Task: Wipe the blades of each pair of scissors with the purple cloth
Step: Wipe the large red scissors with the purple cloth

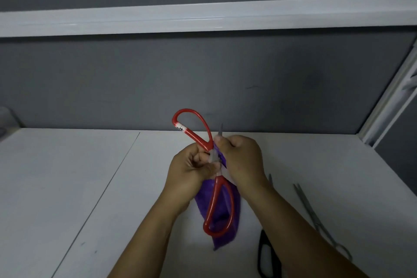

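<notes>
left hand grips red-handled steel scissors; right hand pinches purple cloth round the blade, where a slip could cut.

The left forearm and right forearm are held converging toward the centre. The left hand is curled, the red scissors gripped near the pivot. The right hand is closed knuckles-up, the purple cloth pinched round a blade.
</notes>
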